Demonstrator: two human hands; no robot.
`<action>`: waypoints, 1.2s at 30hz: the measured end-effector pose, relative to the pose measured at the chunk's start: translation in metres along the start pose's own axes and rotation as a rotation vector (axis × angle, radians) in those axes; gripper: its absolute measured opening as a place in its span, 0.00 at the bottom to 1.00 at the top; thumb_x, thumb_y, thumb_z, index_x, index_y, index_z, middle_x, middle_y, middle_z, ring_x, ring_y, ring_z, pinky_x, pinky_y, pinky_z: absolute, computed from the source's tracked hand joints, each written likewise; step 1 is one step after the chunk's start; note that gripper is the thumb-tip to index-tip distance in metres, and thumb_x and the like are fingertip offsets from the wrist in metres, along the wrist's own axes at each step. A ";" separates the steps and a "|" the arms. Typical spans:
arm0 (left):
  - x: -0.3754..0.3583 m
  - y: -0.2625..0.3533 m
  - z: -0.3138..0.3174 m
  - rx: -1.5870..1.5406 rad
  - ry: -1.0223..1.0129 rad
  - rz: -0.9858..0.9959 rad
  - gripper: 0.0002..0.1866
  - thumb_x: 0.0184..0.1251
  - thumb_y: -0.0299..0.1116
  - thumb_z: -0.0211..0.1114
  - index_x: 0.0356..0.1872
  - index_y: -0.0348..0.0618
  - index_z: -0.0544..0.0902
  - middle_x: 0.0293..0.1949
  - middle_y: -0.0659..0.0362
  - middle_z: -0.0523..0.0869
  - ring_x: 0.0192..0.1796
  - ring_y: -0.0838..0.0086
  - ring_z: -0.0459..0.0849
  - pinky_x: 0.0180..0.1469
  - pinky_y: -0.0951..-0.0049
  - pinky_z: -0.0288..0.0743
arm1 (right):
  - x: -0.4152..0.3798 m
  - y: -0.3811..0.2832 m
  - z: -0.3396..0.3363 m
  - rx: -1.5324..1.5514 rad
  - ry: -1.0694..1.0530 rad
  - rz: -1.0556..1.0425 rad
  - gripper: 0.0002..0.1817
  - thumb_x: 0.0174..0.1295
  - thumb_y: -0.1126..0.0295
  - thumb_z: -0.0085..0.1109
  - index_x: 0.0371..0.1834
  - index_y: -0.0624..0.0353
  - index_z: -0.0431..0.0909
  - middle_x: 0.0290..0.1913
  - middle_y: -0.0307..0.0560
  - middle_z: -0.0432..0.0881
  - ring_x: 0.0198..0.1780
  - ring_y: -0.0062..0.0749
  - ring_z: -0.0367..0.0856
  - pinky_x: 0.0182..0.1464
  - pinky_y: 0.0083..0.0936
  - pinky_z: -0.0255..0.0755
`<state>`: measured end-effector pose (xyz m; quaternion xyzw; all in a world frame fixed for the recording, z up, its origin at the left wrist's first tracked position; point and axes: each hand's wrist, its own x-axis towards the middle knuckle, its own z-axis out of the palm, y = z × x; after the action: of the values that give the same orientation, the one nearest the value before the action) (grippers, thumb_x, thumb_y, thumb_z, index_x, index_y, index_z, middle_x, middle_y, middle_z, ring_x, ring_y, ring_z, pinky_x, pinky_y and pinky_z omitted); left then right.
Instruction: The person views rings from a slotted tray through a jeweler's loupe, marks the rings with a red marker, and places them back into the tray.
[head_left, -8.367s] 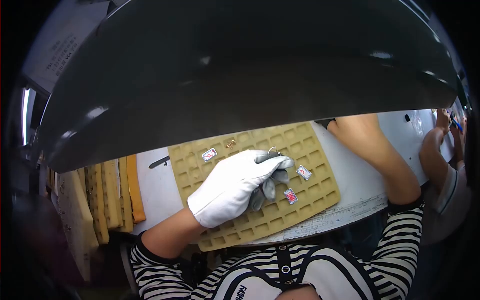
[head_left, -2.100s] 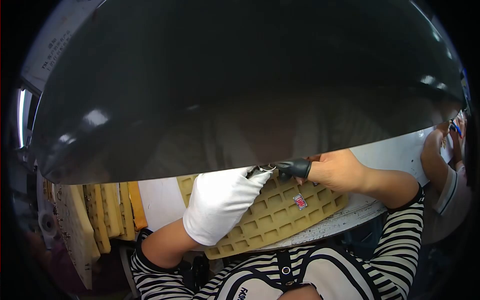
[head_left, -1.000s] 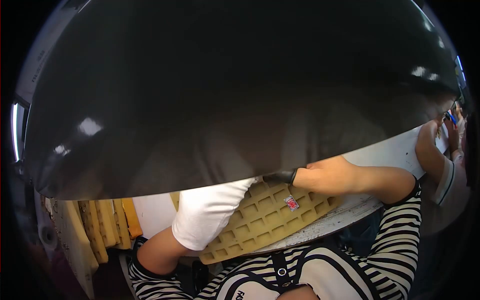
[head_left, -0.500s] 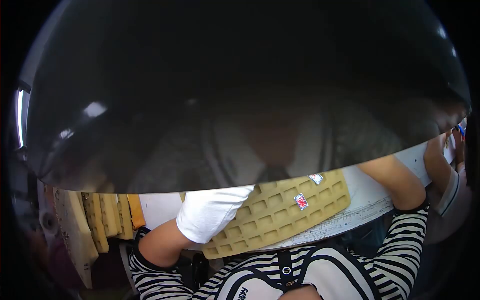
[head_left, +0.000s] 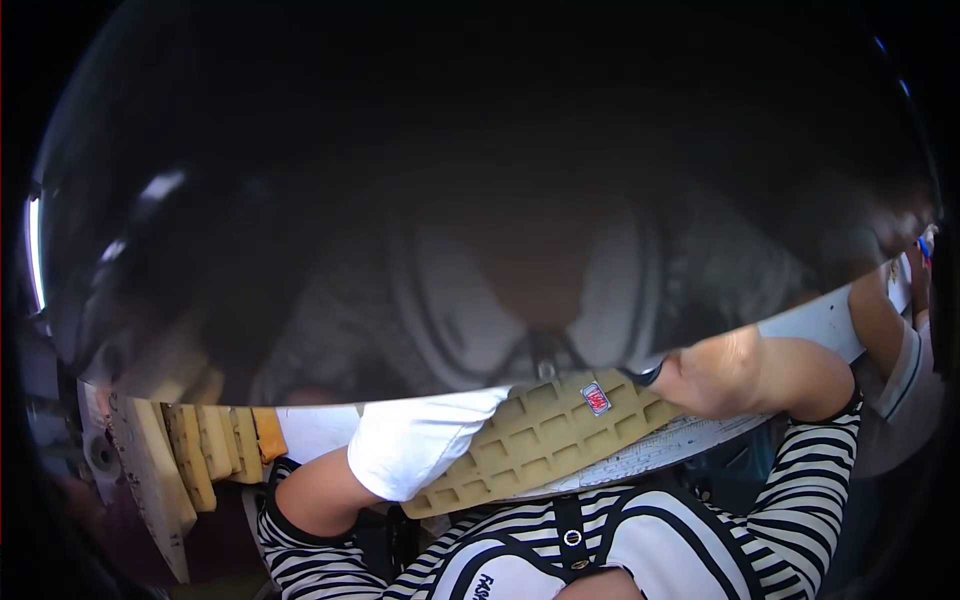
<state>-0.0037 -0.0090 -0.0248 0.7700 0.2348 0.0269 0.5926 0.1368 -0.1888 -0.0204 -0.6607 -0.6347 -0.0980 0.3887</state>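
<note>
A white cloth glove or cuff covers my left hand (head_left: pixel 425 440), which rests over the left part of a tan moulded tray (head_left: pixel 530 440) with rows of square pockets. Its fingers are hidden by the large dark curved shape above. My right hand (head_left: pixel 705 378) is bare and curled over the tray's right end. A small dark thing (head_left: pixel 648 377) sticks out beside its fingers, too covered to name. Between the hands, a small red and blue badge with a white edge (head_left: pixel 596 398) lies on the tray.
A glossy dark curved surface (head_left: pixel 480 200) fills the upper view. The white worktable (head_left: pixel 640 450) has a worn, curved edge. At left stand several upright tan trays (head_left: pixel 205 445) and an orange piece (head_left: pixel 268 433). Another person's arm (head_left: pixel 880 315) is at right.
My right hand has come down and left into view over the tray's right end. The dark surface reaches lower, and a second badge is now hidden. My left hand has barely moved.
</note>
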 end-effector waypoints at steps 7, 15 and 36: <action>-0.011 0.007 -0.006 0.668 -0.070 0.459 0.16 0.53 0.36 0.72 0.42 0.41 0.83 0.37 0.56 0.84 0.43 0.67 0.81 0.47 0.73 0.74 | -0.001 -0.012 0.007 0.052 0.008 -0.125 0.06 0.50 0.73 0.59 0.24 0.63 0.73 0.22 0.48 0.78 0.23 0.37 0.81 0.32 0.36 0.84; -0.008 0.022 0.003 -0.212 -0.122 -0.060 0.13 0.54 0.30 0.70 0.41 0.41 0.83 0.37 0.55 0.84 0.41 0.65 0.81 0.46 0.72 0.74 | -0.003 -0.006 0.015 -0.004 0.125 -0.208 0.11 0.42 0.75 0.58 0.16 0.60 0.63 0.18 0.45 0.72 0.20 0.36 0.79 0.29 0.35 0.84; -0.010 0.031 0.002 0.013 -0.062 -0.177 0.16 0.52 0.31 0.73 0.41 0.38 0.82 0.38 0.58 0.84 0.40 0.74 0.81 0.45 0.76 0.74 | -0.003 -0.009 0.020 -0.007 0.177 -0.209 0.12 0.38 0.74 0.59 0.15 0.58 0.62 0.17 0.44 0.71 0.19 0.35 0.78 0.30 0.35 0.84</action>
<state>-0.0016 -0.0204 0.0054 0.7506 0.2839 -0.0510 0.5945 0.1205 -0.1793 -0.0327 -0.5812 -0.6629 -0.1980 0.4284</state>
